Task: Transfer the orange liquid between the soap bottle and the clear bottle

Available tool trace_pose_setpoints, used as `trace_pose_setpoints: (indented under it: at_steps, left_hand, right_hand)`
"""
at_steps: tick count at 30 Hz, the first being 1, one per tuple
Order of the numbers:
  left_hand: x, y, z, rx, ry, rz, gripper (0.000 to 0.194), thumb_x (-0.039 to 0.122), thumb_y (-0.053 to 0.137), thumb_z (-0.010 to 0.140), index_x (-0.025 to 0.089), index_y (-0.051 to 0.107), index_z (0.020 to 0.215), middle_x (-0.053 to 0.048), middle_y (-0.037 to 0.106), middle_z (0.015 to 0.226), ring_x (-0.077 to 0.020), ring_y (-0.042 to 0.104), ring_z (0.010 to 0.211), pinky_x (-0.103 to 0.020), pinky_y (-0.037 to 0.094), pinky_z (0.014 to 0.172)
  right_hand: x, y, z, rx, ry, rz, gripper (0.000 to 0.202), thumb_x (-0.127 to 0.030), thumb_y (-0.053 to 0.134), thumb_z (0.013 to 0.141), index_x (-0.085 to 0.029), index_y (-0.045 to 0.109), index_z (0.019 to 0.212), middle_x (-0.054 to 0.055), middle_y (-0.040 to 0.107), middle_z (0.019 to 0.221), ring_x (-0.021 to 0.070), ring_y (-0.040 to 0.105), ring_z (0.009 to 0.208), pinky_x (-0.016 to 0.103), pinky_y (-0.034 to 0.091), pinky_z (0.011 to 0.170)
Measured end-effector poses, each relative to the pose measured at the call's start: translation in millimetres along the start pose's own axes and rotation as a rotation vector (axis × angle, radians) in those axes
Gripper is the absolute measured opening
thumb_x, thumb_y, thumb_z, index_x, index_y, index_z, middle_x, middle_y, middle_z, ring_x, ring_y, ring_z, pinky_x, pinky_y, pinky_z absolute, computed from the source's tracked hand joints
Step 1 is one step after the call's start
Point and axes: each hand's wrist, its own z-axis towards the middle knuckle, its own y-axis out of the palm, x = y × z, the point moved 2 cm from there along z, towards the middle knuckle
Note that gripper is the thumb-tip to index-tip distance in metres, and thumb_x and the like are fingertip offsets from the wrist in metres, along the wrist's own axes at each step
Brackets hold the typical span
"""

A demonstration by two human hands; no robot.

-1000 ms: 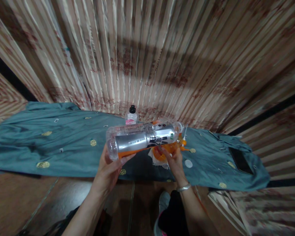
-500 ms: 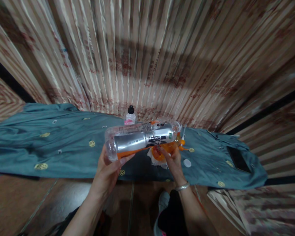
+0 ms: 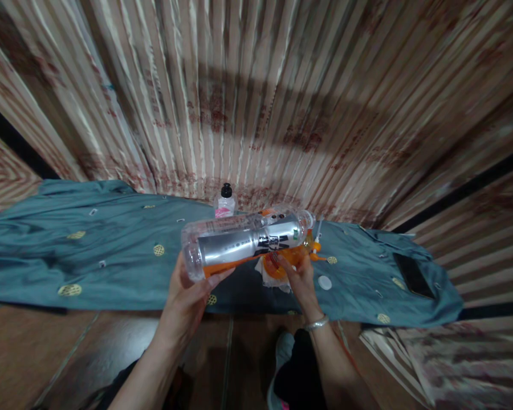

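A large clear plastic bottle with a silver and orange label lies sideways in the air in front of me, its neck pointing right. My left hand grips it near the base, thumb along the lower edge. My right hand holds it from below towards the neck, with a bracelet on the wrist. Behind and under the bottle, partly hidden, are an orange object and some white tissue on the cloth. An orange pump top sticks out beyond the bottle's neck.
A clear bottle with a black cap stands behind the held one. On the teal cloth to the right lie a white round cap and a black phone. A striped curtain hangs close behind the cloth-covered surface.
Almost nothing differs. The view has shifted very slightly, while both hands keep the same hold on the bottle.
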Motion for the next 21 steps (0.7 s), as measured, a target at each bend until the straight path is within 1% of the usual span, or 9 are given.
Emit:
trace_pose_setpoints:
  at_steps: [3, 7, 11, 14, 17, 21]
  left_hand:
    - [-0.3, -1.2, 0.0, 0.007, 0.007, 0.023, 0.077, 0.035, 0.117, 0.061, 0.031, 0.089, 0.133, -0.006, 0.094, 0.137, -0.0371, 0.089, 0.128, -0.053, 0.076, 0.108]
    - [0.2, -0.5, -0.4, 0.021, 0.009, 0.012, 0.079, 0.036, 0.119, 0.059, 0.030, 0.090, 0.133, -0.007, 0.093, 0.139, -0.0374, 0.089, 0.126, -0.054, 0.077, 0.108]
    - [0.3, 0.4, -0.3, 0.015, 0.013, 0.020, 0.086, 0.038, 0.120, 0.058, 0.032, 0.088, 0.138, -0.008, 0.091, 0.146, -0.0413, 0.086, 0.136, -0.056, 0.076, 0.110]
    - [-1.0, -1.2, 0.3, 0.010, 0.014, 0.027, 0.081, 0.036, 0.118, 0.059, 0.032, 0.089, 0.134, -0.007, 0.092, 0.143, -0.0401, 0.086, 0.135, -0.058, 0.075, 0.112]
    - [-2.1, -2.7, 0.9, 0.003, 0.017, 0.035, 0.075, 0.035, 0.117, 0.061, 0.033, 0.089, 0.131, -0.005, 0.093, 0.141, -0.0386, 0.087, 0.133, -0.059, 0.074, 0.115]
    - [-2.4, -2.7, 1.5, -0.004, 0.011, 0.033, 0.076, 0.034, 0.115, 0.062, 0.035, 0.088, 0.134, -0.005, 0.092, 0.144, -0.0378, 0.086, 0.134, -0.057, 0.075, 0.113]
  right_hand:
    - [1.1, 0.0, 0.8, 0.012, 0.001, 0.001, 0.071, -0.062, 0.106, 0.069, -0.026, 0.075, 0.121, 0.015, 0.093, 0.121, 0.0409, 0.088, 0.112, 0.060, 0.074, 0.105]
    - [3.9, -1.9, 3.0, 0.002, -0.006, -0.023, 0.071, -0.064, 0.105, 0.070, -0.025, 0.076, 0.122, 0.015, 0.092, 0.123, 0.0417, 0.087, 0.116, 0.063, 0.072, 0.109]
    - [6.0, -3.3, 4.2, -0.008, -0.013, -0.034, 0.072, -0.066, 0.105, 0.070, -0.024, 0.078, 0.122, 0.014, 0.093, 0.119, 0.0427, 0.087, 0.121, 0.062, 0.072, 0.112]
    - [6.7, -2.1, 4.1, -0.017, -0.014, -0.007, 0.074, -0.066, 0.106, 0.071, -0.024, 0.079, 0.125, 0.015, 0.093, 0.121, 0.0421, 0.088, 0.120, 0.061, 0.073, 0.110]
    - [7.2, -1.6, 4.3, -0.009, -0.011, -0.003, 0.073, -0.064, 0.105, 0.071, -0.024, 0.078, 0.126, 0.016, 0.093, 0.122, 0.0435, 0.088, 0.122, 0.063, 0.073, 0.111]
    - [8.1, -4.2, 6.1, 0.006, -0.020, -0.045, 0.071, -0.063, 0.104, 0.071, -0.024, 0.077, 0.123, 0.015, 0.092, 0.121, 0.0447, 0.086, 0.125, 0.066, 0.071, 0.114]
